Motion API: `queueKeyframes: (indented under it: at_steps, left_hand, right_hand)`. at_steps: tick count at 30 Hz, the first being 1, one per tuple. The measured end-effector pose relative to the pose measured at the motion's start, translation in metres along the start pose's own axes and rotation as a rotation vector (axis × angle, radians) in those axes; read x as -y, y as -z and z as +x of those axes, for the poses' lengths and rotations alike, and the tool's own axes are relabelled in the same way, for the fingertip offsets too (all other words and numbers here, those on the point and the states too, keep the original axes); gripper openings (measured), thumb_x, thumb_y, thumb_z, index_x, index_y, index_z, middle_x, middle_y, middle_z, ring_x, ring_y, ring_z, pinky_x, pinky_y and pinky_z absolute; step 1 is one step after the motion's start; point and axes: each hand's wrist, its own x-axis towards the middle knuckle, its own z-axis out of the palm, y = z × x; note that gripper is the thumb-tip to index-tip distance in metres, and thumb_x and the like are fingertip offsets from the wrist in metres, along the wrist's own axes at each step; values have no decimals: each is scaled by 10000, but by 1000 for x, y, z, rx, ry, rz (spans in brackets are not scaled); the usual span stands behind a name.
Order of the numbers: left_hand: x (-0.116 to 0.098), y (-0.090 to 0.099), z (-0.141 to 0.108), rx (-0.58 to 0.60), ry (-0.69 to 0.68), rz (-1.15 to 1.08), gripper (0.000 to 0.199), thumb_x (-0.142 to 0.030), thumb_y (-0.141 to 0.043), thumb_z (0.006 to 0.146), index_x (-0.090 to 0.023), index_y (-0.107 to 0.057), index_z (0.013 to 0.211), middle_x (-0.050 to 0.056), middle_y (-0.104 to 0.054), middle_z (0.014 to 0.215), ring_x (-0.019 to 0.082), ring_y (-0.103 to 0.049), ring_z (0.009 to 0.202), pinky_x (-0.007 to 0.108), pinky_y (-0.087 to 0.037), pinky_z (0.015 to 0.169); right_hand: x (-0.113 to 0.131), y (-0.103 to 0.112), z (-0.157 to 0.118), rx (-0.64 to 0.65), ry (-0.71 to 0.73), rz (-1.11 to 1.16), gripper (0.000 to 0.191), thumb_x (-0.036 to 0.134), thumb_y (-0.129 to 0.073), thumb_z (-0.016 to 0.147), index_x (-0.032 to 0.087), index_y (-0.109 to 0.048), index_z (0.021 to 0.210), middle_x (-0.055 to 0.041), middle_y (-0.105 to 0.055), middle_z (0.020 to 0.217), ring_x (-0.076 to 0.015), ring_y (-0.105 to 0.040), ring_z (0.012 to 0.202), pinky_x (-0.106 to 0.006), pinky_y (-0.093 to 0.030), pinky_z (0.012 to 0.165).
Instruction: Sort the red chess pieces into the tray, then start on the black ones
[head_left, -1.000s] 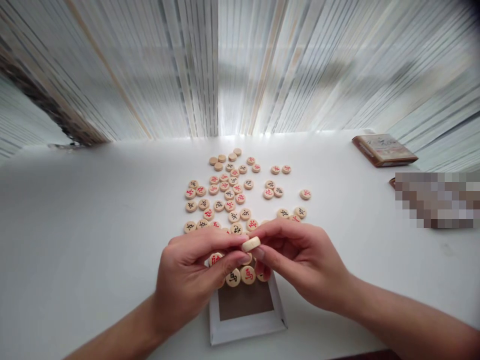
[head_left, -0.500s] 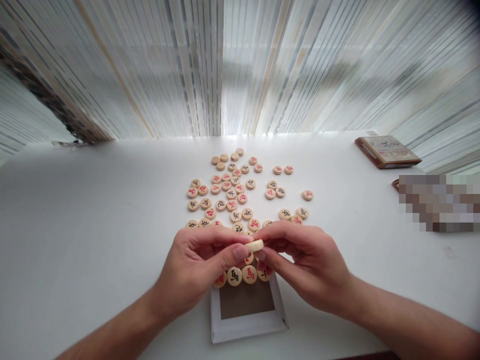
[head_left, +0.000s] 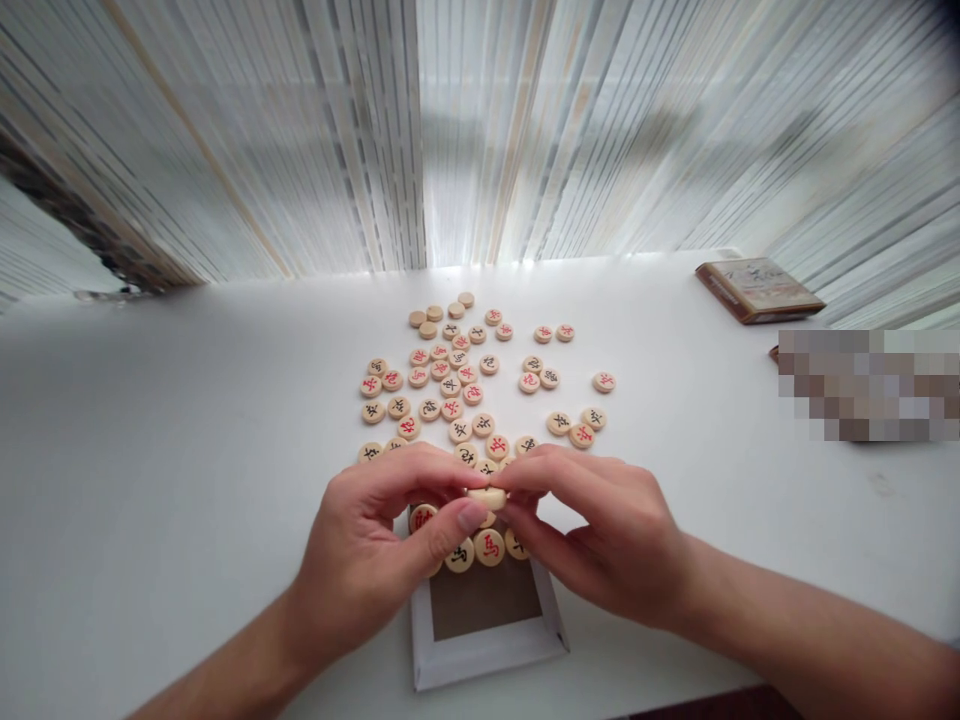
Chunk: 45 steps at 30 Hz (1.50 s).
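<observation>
Both the left hand and the right hand pinch one pale disc between thumbs and fingertips, its edge facing the camera (any character on it is hidden), above a white tray. Larger discs marked red or black sit in the tray; smaller discs lie scattered beyond on the white table, a brown-edged box far right.

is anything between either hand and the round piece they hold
Nothing visible: the left hand and right hand both pinch the round piece directly. The marked pieces in the white box show below it in the picture, not between.
</observation>
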Motion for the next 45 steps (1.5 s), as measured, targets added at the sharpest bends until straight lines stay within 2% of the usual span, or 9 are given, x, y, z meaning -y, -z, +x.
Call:
queueKeyframes:
  at_steps: [5, 9, 13, 16, 21, 27, 35, 39, 45]
  left_hand:
    - [-1, -2, 3, 34, 118, -112, 102, -217, -835, 925, -281, -891, 981, 11, -856, 876, 125, -774, 719, 143, -609, 625]
    - [-2, -5, 3, 18, 131, -187, 80, -247, -833, 944, -278, -896, 984, 6, -856, 849, 118, -785, 731, 124, -627, 658]
    - [-2, -6, 3, 12, 126, -240, 102, -232, -834, 948, -286, -899, 1007, -1, -853, 838, 107, -788, 734, 118, -639, 689]
    - [0, -7, 2, 0, 134, -261, 147, -190, -821, 953, -282, -895, 1039, 4, -866, 879, 106, -799, 730, 116, -643, 685]
    - [2, -9, 1, 17, 143, -293, 247, -131, -846, 913, -280, -879, 1108, -2, -865, 861, 127, -828, 764, 127, -656, 692]
    - [7, -7, -5, 0, 66, -123, 309, -115, -870, 880, -278, -866, 1142, -2, -876, 961, 141, -839, 822, 159, -672, 746]
    - [5, -10, -4, 12, -340, 230, 300, -81, -852, 870, -237, -844, 1127, 27, -870, 907, 160, -801, 748, 229, -637, 722]
    - [1, -10, -4, 15, -326, 240, 260, -146, -860, 889, -291, -843, 1104, 16, -862, 868, 182, -782, 702, 271, -632, 683]
    - [6, -6, -5, -46, -343, 238, 368, -137, -880, 872, -309, -826, 1192, 5, -863, 916, 169, -772, 746, 264, -622, 717]
  right_hand:
    - [-2, 0, 1, -20, 45, -23, 115, 54, -669, 989, 124, -692, 1078, -65, -736, 822, -139, -678, 678, -247, -564, 628]
    - [0, 0, 3, -34, -50, 49, 98, 86, -698, 981, 160, -711, 1043, -41, -742, 805, -129, -690, 669, -235, -590, 638]
    - [3, -1, 4, -31, -237, 231, 70, 151, -753, 969, 187, -734, 1027, -34, -766, 828, -137, -726, 677, -235, -626, 635]
    - [4, -2, 3, -36, -433, 452, 172, 175, -832, 924, 190, -748, 1074, -41, -780, 894, -148, -755, 710, -238, -642, 642]
    - [5, -2, 7, -17, -701, 785, 262, 232, -913, 869, 197, -769, 1085, -5, -744, 780, -114, -684, 612, -196, -591, 552]
    - [5, -1, 13, -16, -841, 980, 346, 204, -1016, 725, 178, -777, 975, 7, -745, 737, -98, -671, 581, -165, -579, 517]
    - [6, -1, 12, -19, -907, 971, 409, 261, -1075, 620, 155, -719, 793, -11, -751, 646, -105, -669, 541, -171, -555, 500]
    - [6, 1, 13, -4, -903, 1038, 335, 291, -1038, 700, 150, -744, 778, -28, -768, 662, -115, -683, 551, -187, -566, 507]
    - [4, 1, 12, 12, -922, 1115, 321, 219, -1030, 705, 153, -777, 891, -14, -776, 696, -113, -711, 588, -172, -583, 532]
